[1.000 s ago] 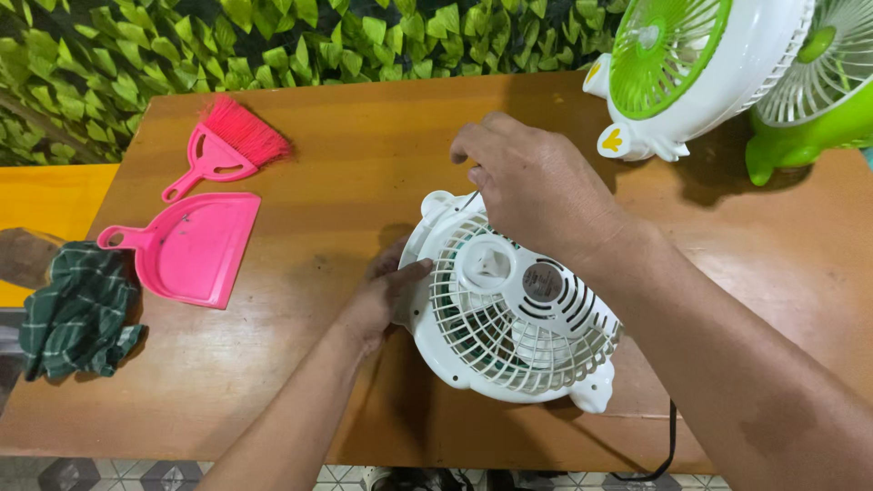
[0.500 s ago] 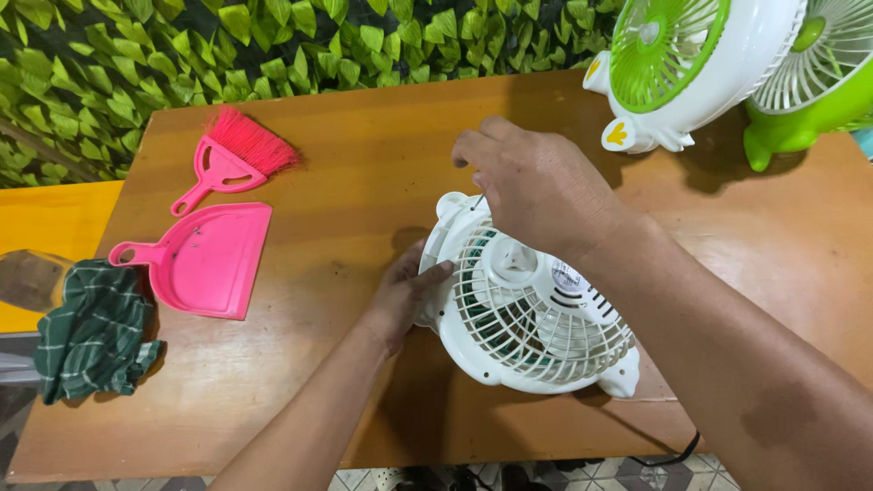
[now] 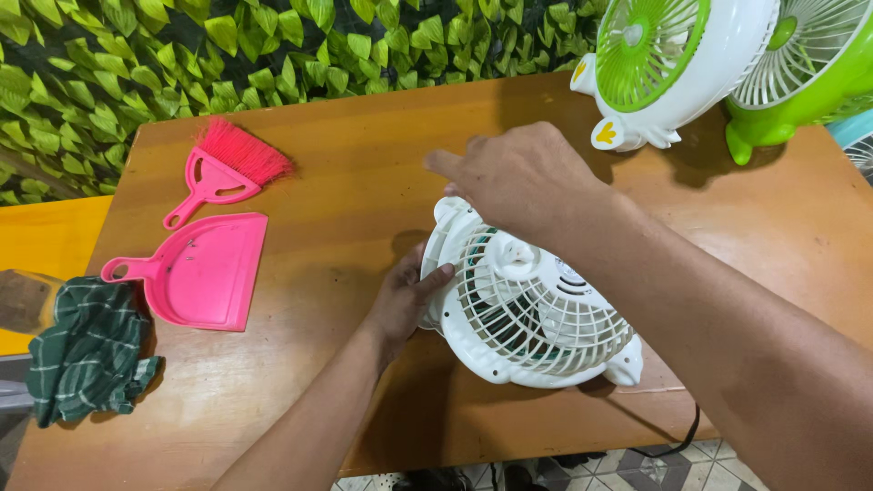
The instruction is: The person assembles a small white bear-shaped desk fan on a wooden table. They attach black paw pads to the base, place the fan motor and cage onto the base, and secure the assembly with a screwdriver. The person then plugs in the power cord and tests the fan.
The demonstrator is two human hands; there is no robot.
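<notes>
A small white table fan (image 3: 527, 314) lies tilted on the wooden table (image 3: 364, 182), its back grille facing up. My left hand (image 3: 406, 295) grips the fan's left rim, thumb on the white housing. My right hand (image 3: 514, 177) hovers over the fan's top edge with the fingers loosely curled and the index finger pointing left; it rests on or just above the housing, and I cannot see anything held in it.
A pink hand brush (image 3: 225, 164) and pink dustpan (image 3: 202, 271) lie at the left. A green checked cloth (image 3: 86, 350) hangs at the left edge. Two green-and-white fans (image 3: 668, 64) (image 3: 805, 64) stand at the back right. Leafy wall behind. A black cord (image 3: 677, 436) trails off the front edge.
The fan has been turned and shifted a little to the right under both hands. My right hand has stayed over its top edge, and my left hand has kept its hold on the rim.
</notes>
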